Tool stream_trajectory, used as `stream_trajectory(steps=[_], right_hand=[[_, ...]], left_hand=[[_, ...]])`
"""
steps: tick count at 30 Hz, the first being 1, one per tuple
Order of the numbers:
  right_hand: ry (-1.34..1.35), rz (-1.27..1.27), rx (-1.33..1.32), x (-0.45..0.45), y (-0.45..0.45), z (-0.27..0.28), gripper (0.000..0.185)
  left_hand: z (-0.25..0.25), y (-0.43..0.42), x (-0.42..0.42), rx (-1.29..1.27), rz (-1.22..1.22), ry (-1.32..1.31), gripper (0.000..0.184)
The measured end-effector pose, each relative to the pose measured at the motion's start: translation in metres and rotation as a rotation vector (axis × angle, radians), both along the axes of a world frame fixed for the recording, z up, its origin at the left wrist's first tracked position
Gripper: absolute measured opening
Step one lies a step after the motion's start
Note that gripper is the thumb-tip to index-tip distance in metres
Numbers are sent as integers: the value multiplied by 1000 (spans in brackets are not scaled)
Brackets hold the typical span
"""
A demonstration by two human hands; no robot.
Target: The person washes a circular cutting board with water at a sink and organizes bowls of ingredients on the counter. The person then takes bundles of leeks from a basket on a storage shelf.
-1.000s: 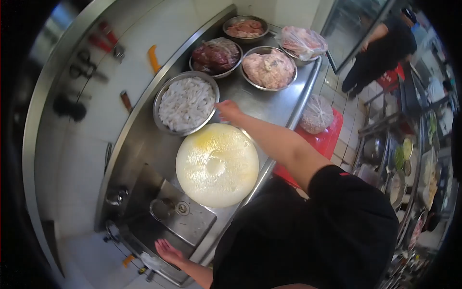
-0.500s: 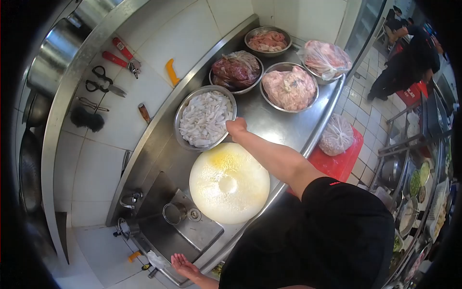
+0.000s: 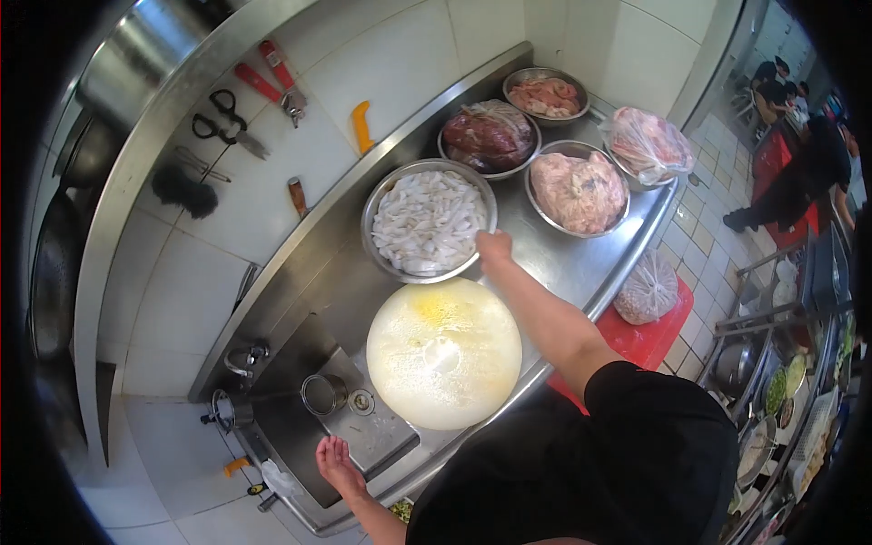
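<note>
My right hand (image 3: pixel 494 249) grips the near rim of a steel bowl (image 3: pixel 367 227) filled with pale white strips (image 3: pixel 430 221), maybe cut squid. The bowl's lower edge overlaps the top of a round white chopping block (image 3: pixel 445 386), which is wet and stained yellow. Whether the bowl is raised off the steel counter (image 3: pixel 531 259) I cannot tell. At the lower left, my left hand (image 3: pixel 339 467) hovers near the sink's front edge, fingers loosely bent and holding nothing.
Behind stand bowls of dark red meat (image 3: pixel 486 141), pale ground meat (image 3: pixel 579 191), pink meat pieces (image 3: pixel 545 94) and bagged meat (image 3: pixel 649 145). A strainer (image 3: pixel 323 393) sits in the sink (image 3: pixel 381 445). Scissors (image 3: pixel 227 123) hang on the wall. A person (image 3: pixel 813 177) stands far right.
The view has shifted, so the counter things appear farther right. The bowl looks somewhat larger, still in my right hand. My left hand has come up slightly, its fingers more bent.
</note>
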State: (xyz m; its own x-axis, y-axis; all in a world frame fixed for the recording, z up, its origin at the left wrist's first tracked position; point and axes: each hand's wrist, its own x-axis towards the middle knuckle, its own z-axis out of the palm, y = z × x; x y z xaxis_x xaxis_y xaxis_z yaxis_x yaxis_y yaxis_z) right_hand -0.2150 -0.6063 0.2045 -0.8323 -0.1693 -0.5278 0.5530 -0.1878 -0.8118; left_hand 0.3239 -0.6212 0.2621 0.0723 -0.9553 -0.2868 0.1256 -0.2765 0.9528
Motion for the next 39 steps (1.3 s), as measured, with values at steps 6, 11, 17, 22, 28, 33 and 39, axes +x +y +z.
stream_trajectory(steps=[6,11,17,22,28,33,39], right_hand=[[101,-111,35,-47,-4,-32,16],[151,-39,155,-80,-18,-53,30],[148,15,170,-65,-5,-18,23],[219,203,295,-54,77,23,34],[235,-131,169,-17,225,1,12],[129,-307,240,9,348,-49,10],[50,-431,298,60,399,-37,15]], left_hand=[[3,12,14,-14,-36,-44,26],[-15,23,48,12,51,-25,33],[-24,34,47,45,56,4,30],[-41,28,49,42,-12,47,32],[-42,-10,30,35,-158,51,33],[-41,-51,-5,30,-312,60,35],[-49,-64,-64,66,-482,77,30]])
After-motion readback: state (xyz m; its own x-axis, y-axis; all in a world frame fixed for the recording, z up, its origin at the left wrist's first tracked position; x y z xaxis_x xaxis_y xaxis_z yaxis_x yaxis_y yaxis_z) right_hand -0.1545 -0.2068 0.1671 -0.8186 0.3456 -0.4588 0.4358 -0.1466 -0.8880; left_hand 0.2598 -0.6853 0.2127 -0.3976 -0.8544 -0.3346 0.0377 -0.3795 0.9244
